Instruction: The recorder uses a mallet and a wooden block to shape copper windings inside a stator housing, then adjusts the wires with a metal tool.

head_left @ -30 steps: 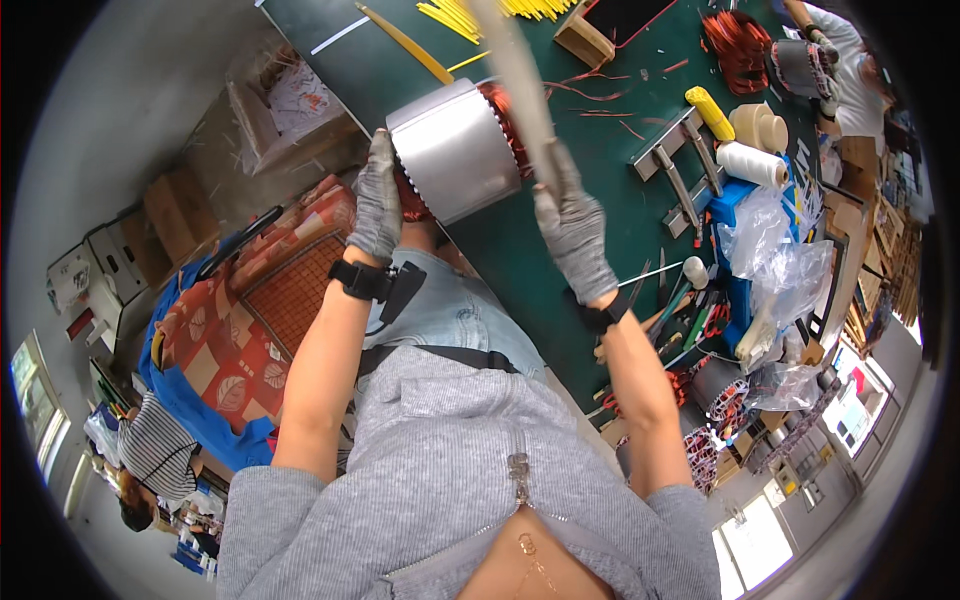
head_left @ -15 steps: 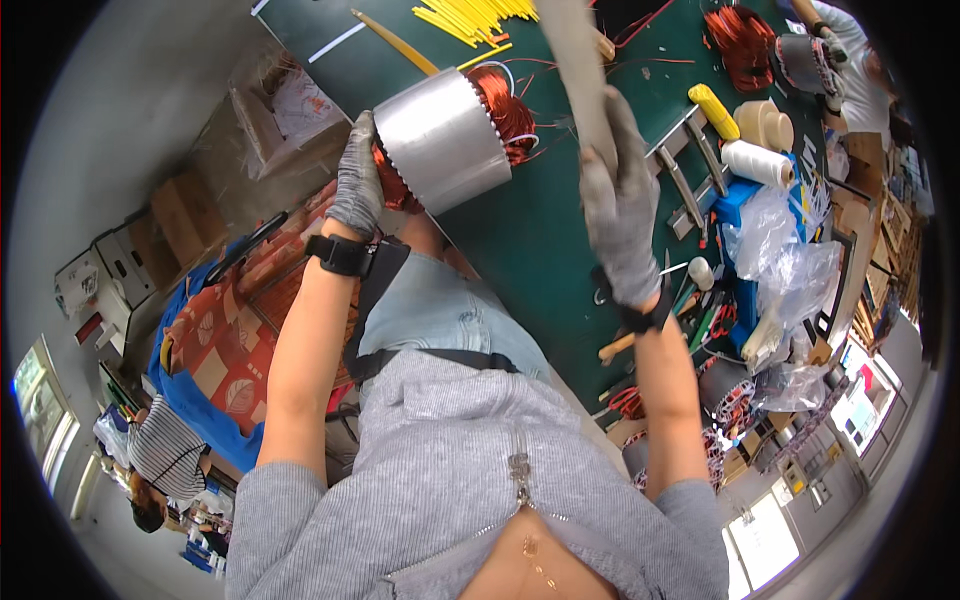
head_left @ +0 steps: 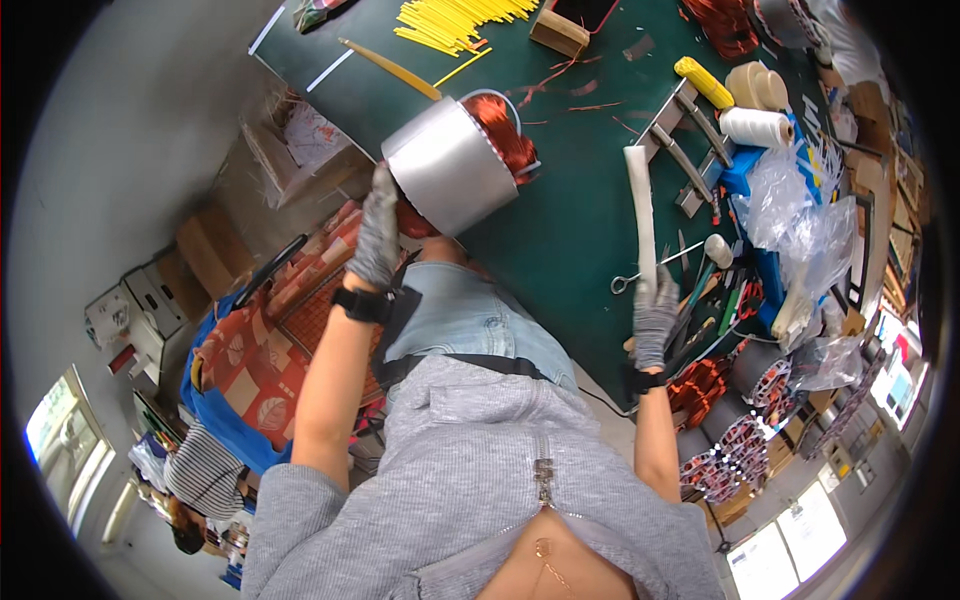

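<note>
A silver motor stator [head_left: 450, 165] lies on its side at the table's near left edge. Red-brown copper windings [head_left: 503, 135] bulge from its far end, with a pale tube looped beside them. My left hand [head_left: 377, 230], in a grey glove, lies along the stator's near end with its fingers stretched out, touching it rather than wrapped round it. Over to the right, my gloved right hand [head_left: 655, 318] is closed round the lower end of a long, flat white stick [head_left: 640, 205]. The stick points away from me, above the table and apart from the stator.
Yellow strips [head_left: 455, 22] and a pointed yellow-brown strip [head_left: 390, 68] lie at the back. On the right are a metal frame [head_left: 675, 140], a white thread spool [head_left: 757, 127], scissors [head_left: 622, 284], clear plastic bags [head_left: 785, 210] and more stators [head_left: 735, 455]. Another person [head_left: 848, 40] stands far right.
My right hand has come down and to the right, toward me, bringing the white stick away from the table's middle. The left hand stays against the stator, which has shifted slightly in view.
</note>
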Available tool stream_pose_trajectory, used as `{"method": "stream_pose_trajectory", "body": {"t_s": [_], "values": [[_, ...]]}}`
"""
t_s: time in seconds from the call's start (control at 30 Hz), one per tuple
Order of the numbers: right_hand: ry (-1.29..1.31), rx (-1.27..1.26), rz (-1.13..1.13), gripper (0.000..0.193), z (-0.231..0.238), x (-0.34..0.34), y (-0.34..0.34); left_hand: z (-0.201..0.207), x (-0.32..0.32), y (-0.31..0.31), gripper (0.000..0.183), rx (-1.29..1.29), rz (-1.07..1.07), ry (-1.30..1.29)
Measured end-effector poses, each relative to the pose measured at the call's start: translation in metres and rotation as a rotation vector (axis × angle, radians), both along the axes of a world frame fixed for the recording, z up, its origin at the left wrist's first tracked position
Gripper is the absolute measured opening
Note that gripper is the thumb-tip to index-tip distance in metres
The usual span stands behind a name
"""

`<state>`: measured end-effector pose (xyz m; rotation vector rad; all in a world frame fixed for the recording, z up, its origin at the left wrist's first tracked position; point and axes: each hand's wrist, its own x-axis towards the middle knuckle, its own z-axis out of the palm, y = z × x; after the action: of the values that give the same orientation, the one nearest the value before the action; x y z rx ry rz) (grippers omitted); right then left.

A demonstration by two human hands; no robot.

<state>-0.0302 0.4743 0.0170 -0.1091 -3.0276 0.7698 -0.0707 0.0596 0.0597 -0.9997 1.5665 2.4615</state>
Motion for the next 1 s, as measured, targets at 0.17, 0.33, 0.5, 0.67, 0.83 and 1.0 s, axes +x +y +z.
{"method": "stream_pose_trajectory", "body": {"t_s": [0.17, 0.33, 0.5, 0.67, 0.83, 1.0], "values": [[0.083, -0.142, 0.059, 0.024, 0.068, -0.043, -0.059, -0.054, 0.094, -0.017, 0.076, -0.048, -0.645, 0.148], [0.005, -0.295, 0.231, 0.036, 0.071, -0.105, -0.14, 0.001, 0.051, 0.013, 0.061, 0.809, -0.196, -0.18], [-0.584, -0.153, 0.359, 0.064, 0.057, -0.112, -0.159, 0.019, 0.074, 0.054, 0.073, 0.608, -0.478, -0.073], [-0.473, -0.777, 0.237, 0.04, 0.041, -0.03, -0.109, 0.024, 0.088, 0.068, 0.066, 0.28, -0.628, -0.079], [-0.466, -0.764, -0.134, 0.038, 0.036, 0.038, -0.079, -0.018, 0.053, 0.083, 0.033, -0.168, -0.622, -0.154], [-0.318, -1.179, -0.348, 0.041, 0.046, 0.049, -0.06, 0.01, -0.006, 0.136, 0.033, -0.165, -0.966, -0.215]]}}
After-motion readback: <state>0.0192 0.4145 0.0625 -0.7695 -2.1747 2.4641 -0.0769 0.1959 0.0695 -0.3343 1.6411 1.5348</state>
